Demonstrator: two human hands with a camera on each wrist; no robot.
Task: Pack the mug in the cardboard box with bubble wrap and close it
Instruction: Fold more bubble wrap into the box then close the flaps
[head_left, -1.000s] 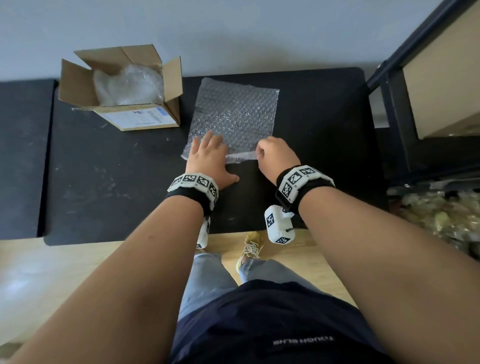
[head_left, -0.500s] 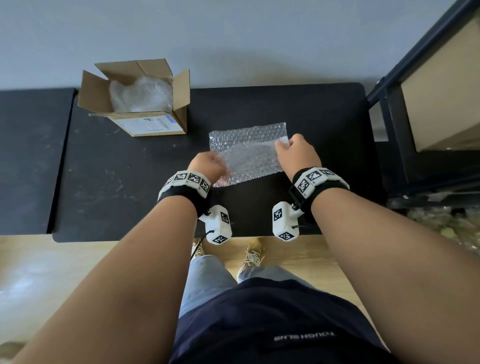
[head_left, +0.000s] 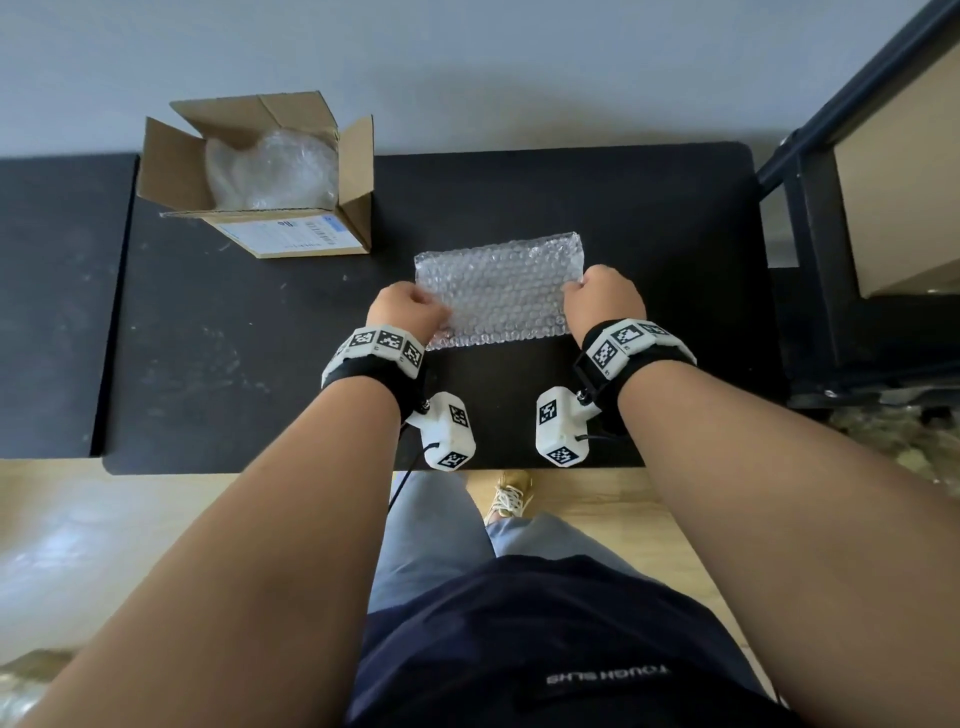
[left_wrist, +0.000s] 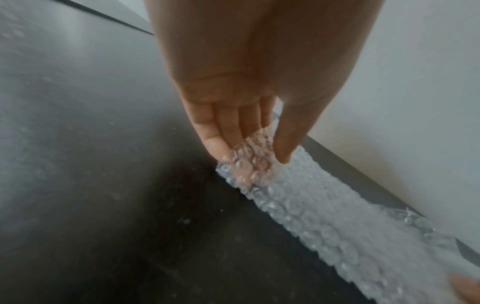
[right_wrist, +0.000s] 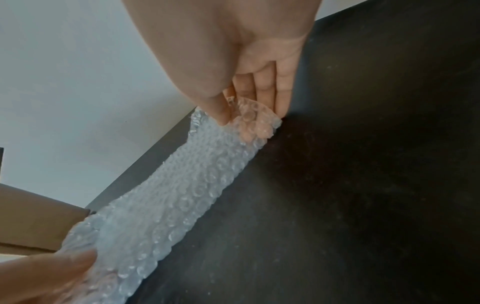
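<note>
A sheet of bubble wrap (head_left: 498, 291) is folded double and held just above the black table (head_left: 623, 208). My left hand (head_left: 410, 312) pinches its left end, thumb over fingers (left_wrist: 249, 156). My right hand (head_left: 597, 296) pinches its right end the same way (right_wrist: 241, 117). The open cardboard box (head_left: 291, 228) stands at the back left with a bundle wrapped in bubble wrap (head_left: 270, 171) inside it. The mug itself is hidden by that wrapping.
A second black table (head_left: 57, 291) adjoins on the left. A dark metal frame with a wooden panel (head_left: 831, 208) stands at the right. The wall runs just behind the box. A shoe (head_left: 511, 491) shows on the wooden floor below.
The flat sheet has been folded in half towards the far side and lifted. My left hand went from pressing flat on it to pinching its end. Both hands moved apart.
</note>
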